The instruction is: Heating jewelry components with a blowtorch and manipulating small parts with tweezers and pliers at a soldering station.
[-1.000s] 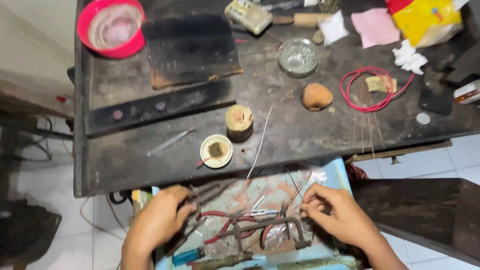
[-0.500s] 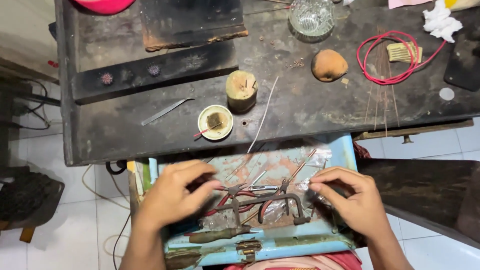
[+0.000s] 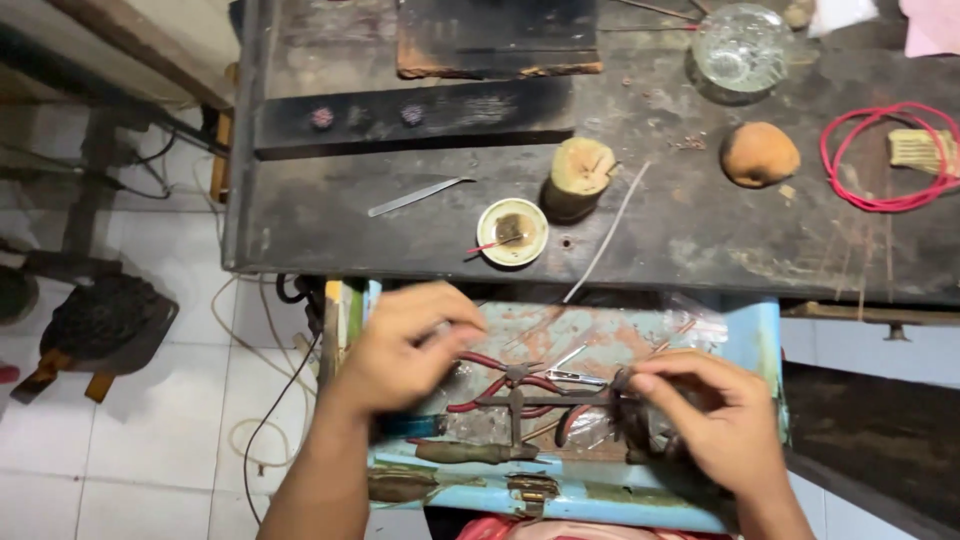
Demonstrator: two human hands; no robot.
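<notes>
Your left hand (image 3: 405, 345) is curled over the near-left part of the blue tray (image 3: 755, 335), fingers bent down among the tools — whether they actually pinch anything, you cannot tell, since the back of the hand hides the fingertips. Your right hand (image 3: 715, 420) sits at the tray's right side, thumb and forefinger pressed together on something small and dark that is too blurred to name. Between your hands lie the red-handled pliers (image 3: 505, 385), resting flat in the tray, with a wooden-handled tool (image 3: 465, 452) just below them. Past the tray, on the dark workbench (image 3: 330, 230), a small round tin (image 3: 512, 231) stands beside a wooden stump (image 3: 582, 172), with a coil of red wire (image 3: 880, 160) well off to the right.
</notes>
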